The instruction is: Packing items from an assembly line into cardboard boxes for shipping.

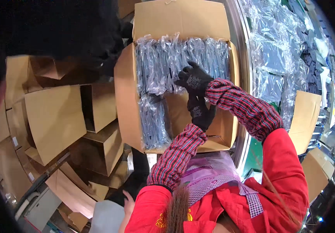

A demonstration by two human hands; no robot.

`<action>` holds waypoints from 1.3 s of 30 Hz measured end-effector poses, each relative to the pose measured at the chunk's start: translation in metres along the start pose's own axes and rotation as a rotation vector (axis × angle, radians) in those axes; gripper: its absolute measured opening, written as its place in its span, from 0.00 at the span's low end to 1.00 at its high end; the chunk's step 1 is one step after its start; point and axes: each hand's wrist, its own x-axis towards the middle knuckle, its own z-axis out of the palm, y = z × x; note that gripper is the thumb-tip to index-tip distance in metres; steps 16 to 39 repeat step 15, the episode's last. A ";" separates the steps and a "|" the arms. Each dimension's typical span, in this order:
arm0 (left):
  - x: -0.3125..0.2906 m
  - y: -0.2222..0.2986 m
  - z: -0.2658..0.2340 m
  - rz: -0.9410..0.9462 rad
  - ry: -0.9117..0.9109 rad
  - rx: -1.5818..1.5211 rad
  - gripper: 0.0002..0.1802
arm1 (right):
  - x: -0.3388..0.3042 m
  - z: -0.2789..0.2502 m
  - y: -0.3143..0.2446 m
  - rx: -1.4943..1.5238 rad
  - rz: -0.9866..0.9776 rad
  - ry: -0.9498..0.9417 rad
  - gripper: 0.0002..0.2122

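A brown cardboard box (128, 101) stands in front of me with its flaps folded out. Flat dark pieces in clear plastic bags (157, 64) stand on edge in a tight row across its far half. More bagged pieces (154, 122) fill its near left part, beside a bare stretch of box bottom. My right hand (194, 79), in a black glove, is over the near edge of the far row with its fingers spread and nothing in them. Just below it is my left hand (201, 112), also gloved, over the bare part; its fingers are partly hidden by the right hand.
Several cardboard boxes (54, 120) are piled at the left. On the right, past a metal rail (246, 50), a worktop carries many plastic-wrapped dark pieces (274, 54). A cardboard piece (305, 120) stands near them. A person's hand (128, 202) shows at lower left.
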 end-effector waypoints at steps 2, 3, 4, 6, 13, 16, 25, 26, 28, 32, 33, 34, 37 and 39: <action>0.000 0.001 -0.016 0.021 0.053 -0.026 0.39 | 0.003 -0.007 0.000 0.009 -0.016 -0.008 0.16; -0.003 -0.005 -0.018 0.000 0.165 0.020 0.38 | 0.003 -0.010 -0.001 -0.001 -0.022 0.002 0.17; -0.006 -0.011 -0.018 -0.021 0.274 0.062 0.37 | 0.003 -0.012 -0.002 -0.011 -0.025 0.008 0.17; -0.010 -0.024 -0.017 -0.061 0.489 0.146 0.36 | 0.002 -0.014 -0.004 -0.030 -0.027 0.019 0.18; -0.001 -0.046 -0.015 -0.041 0.376 -0.052 0.35 | -0.003 -0.010 -0.003 0.032 0.007 0.007 0.22; -0.002 -0.050 -0.014 -0.090 0.305 -0.102 0.35 | -0.003 -0.009 -0.003 0.054 0.011 -0.021 0.23; -0.002 -0.050 -0.014 -0.090 0.305 -0.102 0.35 | -0.003 -0.009 -0.003 0.054 0.011 -0.021 0.23; -0.002 -0.050 -0.014 -0.090 0.305 -0.102 0.35 | -0.003 -0.009 -0.003 0.054 0.011 -0.021 0.23; -0.002 -0.050 -0.014 -0.090 0.305 -0.102 0.35 | -0.003 -0.009 -0.003 0.054 0.011 -0.021 0.23; -0.002 -0.050 -0.014 -0.090 0.305 -0.102 0.35 | -0.003 -0.009 -0.003 0.054 0.011 -0.021 0.23; -0.002 -0.050 -0.014 -0.090 0.305 -0.102 0.35 | -0.003 -0.009 -0.003 0.054 0.011 -0.021 0.23; -0.002 -0.050 -0.014 -0.090 0.305 -0.102 0.35 | -0.003 -0.009 -0.003 0.054 0.011 -0.021 0.23; -0.002 -0.050 -0.014 -0.090 0.305 -0.102 0.35 | -0.003 -0.009 -0.003 0.054 0.011 -0.021 0.23; -0.002 -0.050 -0.014 -0.090 0.305 -0.102 0.35 | -0.003 -0.009 -0.003 0.054 0.011 -0.021 0.23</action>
